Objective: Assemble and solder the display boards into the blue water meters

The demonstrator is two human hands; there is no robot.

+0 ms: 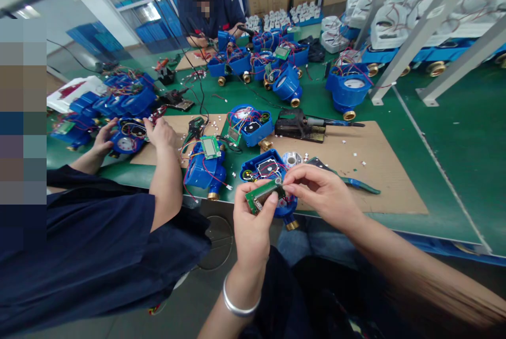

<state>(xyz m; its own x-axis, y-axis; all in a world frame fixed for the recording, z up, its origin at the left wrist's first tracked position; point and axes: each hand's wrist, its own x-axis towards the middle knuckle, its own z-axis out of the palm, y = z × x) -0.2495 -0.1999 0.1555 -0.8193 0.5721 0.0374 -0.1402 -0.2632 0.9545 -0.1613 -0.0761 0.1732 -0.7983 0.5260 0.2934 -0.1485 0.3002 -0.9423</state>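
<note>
My left hand grips a green circuit board, its thumb across the board's face. At the board's right end, the fingertips of my right hand are pinched together; what they hold is too small to make out. Behind and below the board sits an open blue meter housing with thin wires and a brass fitting. Just behind my right hand is a solder spool.
A soldering iron rests in its black stand. Cardboard holds a green-handled tool. Blue meters stand around. A co-worker's hands hold a meter at left; another person works opposite.
</note>
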